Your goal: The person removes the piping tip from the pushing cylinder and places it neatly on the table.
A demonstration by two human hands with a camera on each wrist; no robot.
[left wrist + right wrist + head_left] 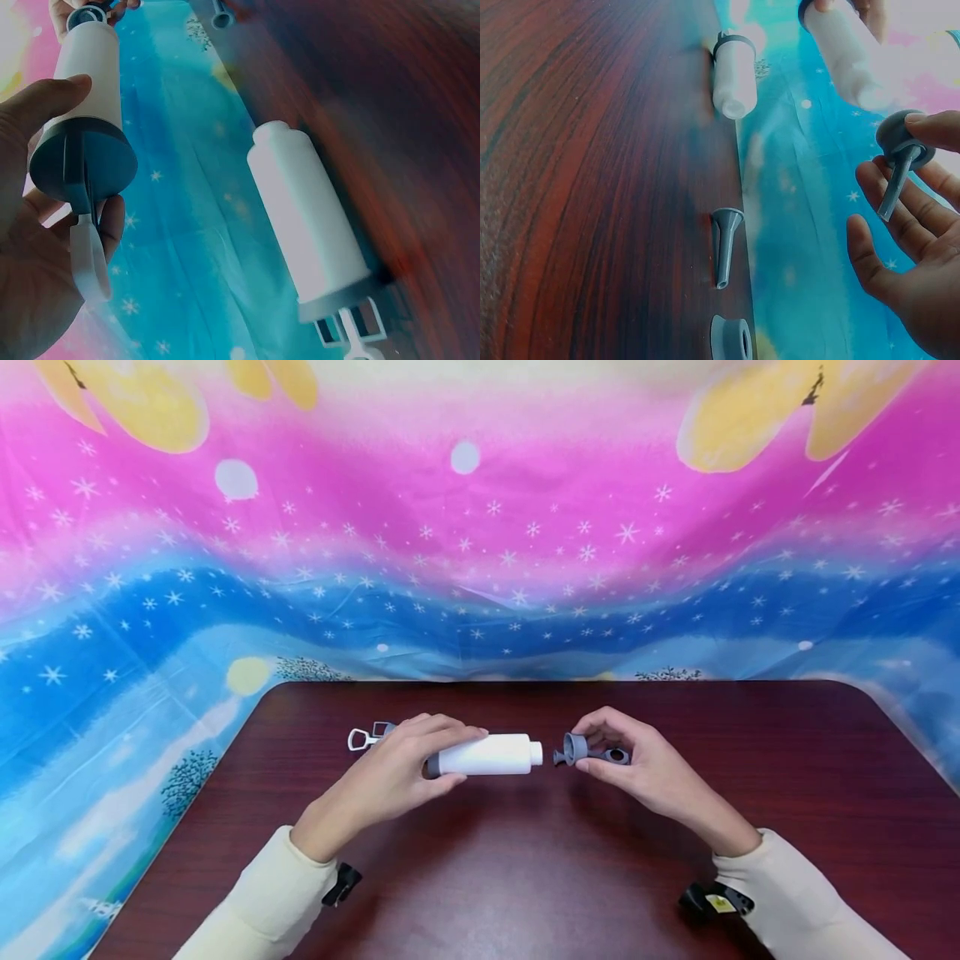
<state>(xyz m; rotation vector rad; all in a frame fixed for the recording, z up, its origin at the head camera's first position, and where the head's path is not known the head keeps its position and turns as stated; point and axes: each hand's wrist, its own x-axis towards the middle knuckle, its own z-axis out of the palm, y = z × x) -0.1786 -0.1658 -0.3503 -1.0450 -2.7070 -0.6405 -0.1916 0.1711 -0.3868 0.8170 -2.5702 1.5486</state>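
My left hand (401, 760) grips a white plunger tube (495, 754), held level with its narrow neck pointing right. The tube has a dark grey collar (82, 161) and a white pull handle (90, 259) at its rear. In my right hand (637, 760), thumb and fingers pinch a grey nozzle cap (900, 139) with a thin spout. Its wide ring faces the tube's neck, a small gap apart. A second white plunger tube (307, 214) lies on the table; my left hand mostly hides it in the head view.
A grey flared nozzle (724, 244) and a grey ring cap (731, 339) lie on the dark red wooden table (510, 877), near my right hand. Behind the table's far edge hangs a colourful printed cloth (480, 568).
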